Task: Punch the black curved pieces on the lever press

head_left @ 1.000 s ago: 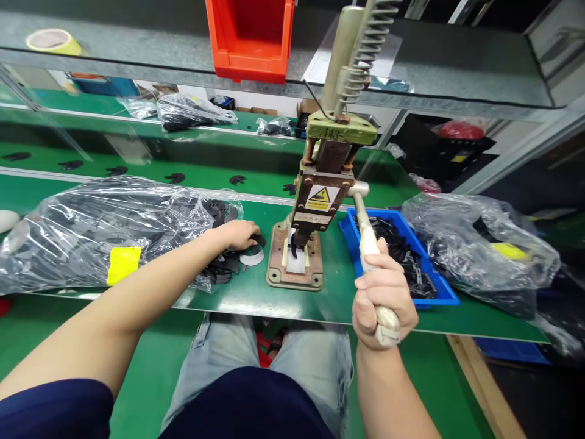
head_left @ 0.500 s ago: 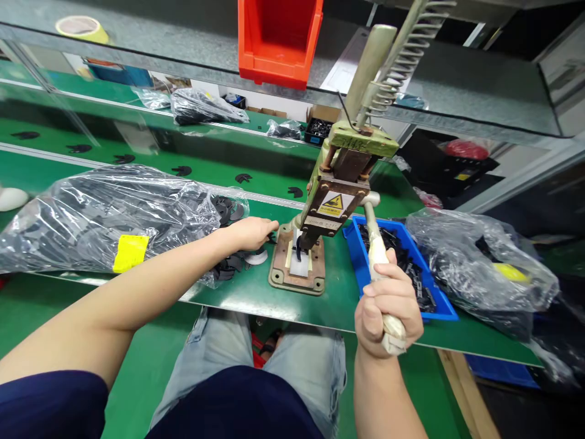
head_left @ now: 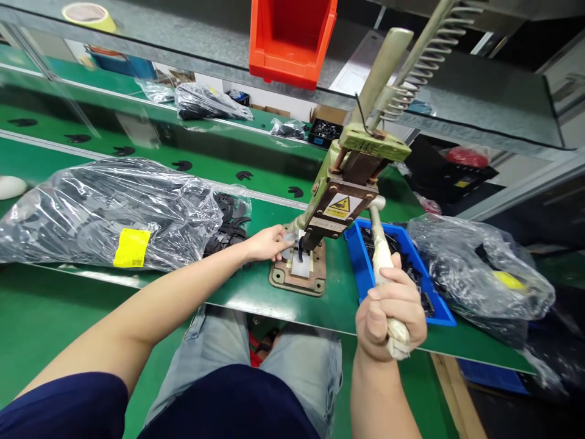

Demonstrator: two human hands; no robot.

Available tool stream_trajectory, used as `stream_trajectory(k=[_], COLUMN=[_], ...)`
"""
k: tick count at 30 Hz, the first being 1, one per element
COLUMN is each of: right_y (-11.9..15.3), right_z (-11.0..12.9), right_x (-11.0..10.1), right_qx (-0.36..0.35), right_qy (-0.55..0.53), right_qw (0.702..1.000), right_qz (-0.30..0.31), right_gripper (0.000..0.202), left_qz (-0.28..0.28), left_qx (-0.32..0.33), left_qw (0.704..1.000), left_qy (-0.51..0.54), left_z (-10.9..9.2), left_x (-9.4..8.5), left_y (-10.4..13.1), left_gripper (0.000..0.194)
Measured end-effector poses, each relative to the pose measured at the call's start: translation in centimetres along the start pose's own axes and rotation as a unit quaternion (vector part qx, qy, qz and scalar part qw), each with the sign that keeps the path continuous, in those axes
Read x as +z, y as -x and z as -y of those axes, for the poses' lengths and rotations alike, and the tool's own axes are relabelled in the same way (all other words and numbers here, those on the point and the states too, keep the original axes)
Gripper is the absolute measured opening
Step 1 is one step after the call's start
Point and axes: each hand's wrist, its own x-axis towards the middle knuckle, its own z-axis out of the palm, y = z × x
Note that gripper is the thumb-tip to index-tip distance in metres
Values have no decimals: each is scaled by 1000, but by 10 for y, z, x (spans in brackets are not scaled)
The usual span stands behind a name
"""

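Observation:
My left hand (head_left: 269, 242) pinches a flat dark curved piece (head_left: 287, 244) at the left side of the press base (head_left: 298, 283). Another dark curved part (head_left: 300, 249) sits on the light block (head_left: 300, 266) under the press head (head_left: 340, 201). My right hand (head_left: 392, 310) is wrapped around the taped lever handle (head_left: 382, 256) of the press. Left of my left hand, dark curved pieces (head_left: 228, 231) spill from the mouth of a clear plastic bag (head_left: 114, 204).
Right of the press stand a blue bin (head_left: 359, 268) of black parts and a clear bag (head_left: 484, 274). Dark pieces lie in a row on the green strip (head_left: 205, 161) behind. An orange bin (head_left: 292, 67) rests on the shelf above.
My left hand has moved right, from beside the loose pieces to the press base, with a piece between its fingers. My right hand still grips the lever. The view has shifted slightly.

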Motion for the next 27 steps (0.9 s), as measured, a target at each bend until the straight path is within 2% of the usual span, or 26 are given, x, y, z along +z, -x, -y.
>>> stream_trajectory(k=[5, 13, 20, 27], right_y=[0, 1, 0, 3], right_z=[0, 2, -1, -3], right_x=[1, 2, 12, 10], right_qx=[3, 16, 9, 10], right_qy=[6, 28, 27, 22], right_qw=[1000, 999, 998, 998], right_qz=[0, -3, -64, -58], right_gripper=[21, 23, 32, 29], left_qz=[4, 34, 57, 98], left_qx=[-16, -11, -79, -152], left_qw=[999, 998, 993, 983], left_qy=[48, 45, 61, 42], left_z=[8, 11, 8, 1], left_x=[10, 4, 1, -2], left_y=[-8, -19, -26, -32], left_gripper=[26, 32, 38, 27])
